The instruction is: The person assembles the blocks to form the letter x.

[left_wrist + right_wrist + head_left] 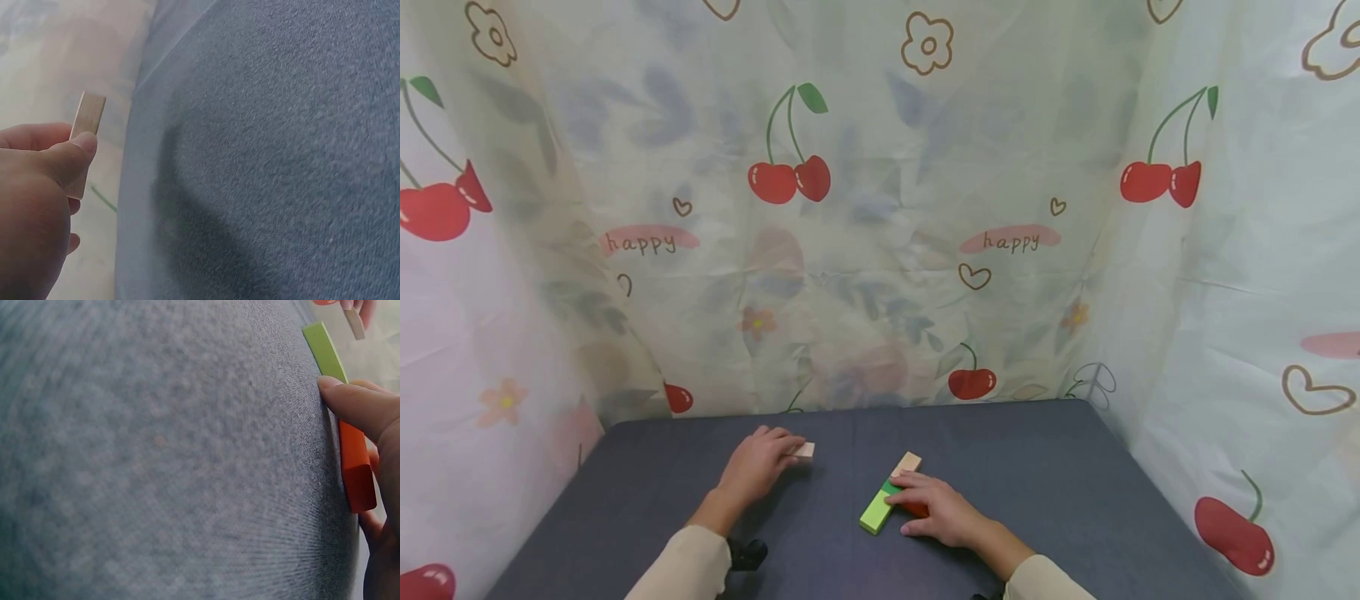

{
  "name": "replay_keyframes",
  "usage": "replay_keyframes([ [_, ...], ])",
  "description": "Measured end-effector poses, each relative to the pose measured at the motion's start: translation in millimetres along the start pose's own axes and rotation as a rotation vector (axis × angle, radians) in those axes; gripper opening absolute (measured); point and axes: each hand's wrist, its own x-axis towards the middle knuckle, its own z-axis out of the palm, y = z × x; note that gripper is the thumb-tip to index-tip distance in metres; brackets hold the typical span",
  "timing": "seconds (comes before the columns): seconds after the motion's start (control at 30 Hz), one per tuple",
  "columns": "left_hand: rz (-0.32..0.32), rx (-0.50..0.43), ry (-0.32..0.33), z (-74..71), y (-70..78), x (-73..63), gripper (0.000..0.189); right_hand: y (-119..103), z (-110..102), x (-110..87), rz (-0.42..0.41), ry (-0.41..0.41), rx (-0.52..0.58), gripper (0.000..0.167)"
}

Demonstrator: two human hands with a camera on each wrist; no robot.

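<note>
In the head view my left hand [754, 468] is at the middle left, above the table. Its thumb and fingers pinch a small plain wooden block [91, 114], which tilts upward in the left wrist view. To the right, a lime green block [876, 512], a darker green block [891, 487] and another plain wooden block [911, 461] lie in a slanting line. My right hand [951, 512] reaches over this line from the right. Between its thumb and fingers it holds a red-orange block [355, 453], mostly hidden under the hand in the head view.
A dark grey cloth-covered table [1037, 467] lies under both hands. Curtains [865, 208] printed with cherries, hearts and flowers close off the back and both sides. A black strap [747, 555] circles the left wrist at the cream sleeve [688, 562].
</note>
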Motion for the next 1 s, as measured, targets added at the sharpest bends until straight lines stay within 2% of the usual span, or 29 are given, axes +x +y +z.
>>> replay_keyframes([
  [0.27, 0.015, -0.045, 0.01, 5.9, 2.6, -3.3, 0.026, -2.4, 0.0, -0.9, -0.013, 0.012, -0.012, 0.045],
  [0.53, -0.016, -0.083, -0.014, 14.1, 5.8, -4.7, 0.027, -0.2, -0.4, 0.4, 0.01, -0.002, -0.007, 0.044],
  [0.73, 0.005, -0.1, -0.001, 22.5, 9.6, -6.1, 0.029, 0.5, 0.3, -1.2, 0.005, 0.003, -0.011, 0.045],
  [1.0, -0.019, -0.119, -0.033, 30.1, 18.8, -7.3, 0.03, -1.2, -0.5, -1.0, 0.003, 0.003, -0.011, 0.045],
])
